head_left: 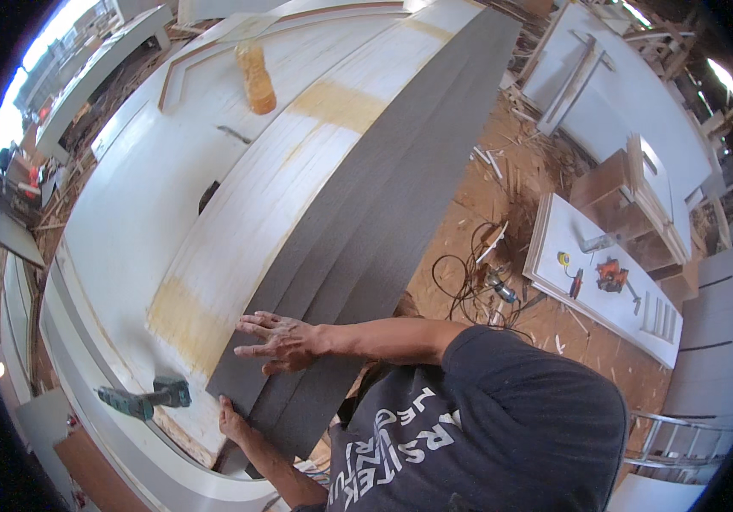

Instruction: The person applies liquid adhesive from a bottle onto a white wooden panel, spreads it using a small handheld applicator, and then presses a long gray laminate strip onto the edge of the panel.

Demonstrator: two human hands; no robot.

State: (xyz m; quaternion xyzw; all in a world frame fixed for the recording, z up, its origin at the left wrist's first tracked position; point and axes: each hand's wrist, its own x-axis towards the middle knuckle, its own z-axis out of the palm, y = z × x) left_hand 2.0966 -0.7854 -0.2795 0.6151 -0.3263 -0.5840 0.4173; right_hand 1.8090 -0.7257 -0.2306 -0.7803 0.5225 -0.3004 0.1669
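A long dark-grey laminate sheet (366,205) lies lengthwise along a pale wooden panel (247,205) that has yellowish glue-like patches. My right hand (285,341) rests on top of the sheet's near end, palm down with fingers spread. At the near corner my left hand (234,420) grips the sheet's edge, thumb side up; its other fingers are partly hidden. A green-and-black cordless drill (148,397) sits left of that corner. Farther up the white work surface (127,230) stands a clear bottle with amber contents (255,81).
To the right, a low white board (601,282) carries an orange power tool (611,276) and a tape measure (563,258). A black cable (460,273) coils on the brown, scrap-strewn floor. Wooden cabinet pieces (618,192) stand behind. A metal ladder (682,444) is at lower right.
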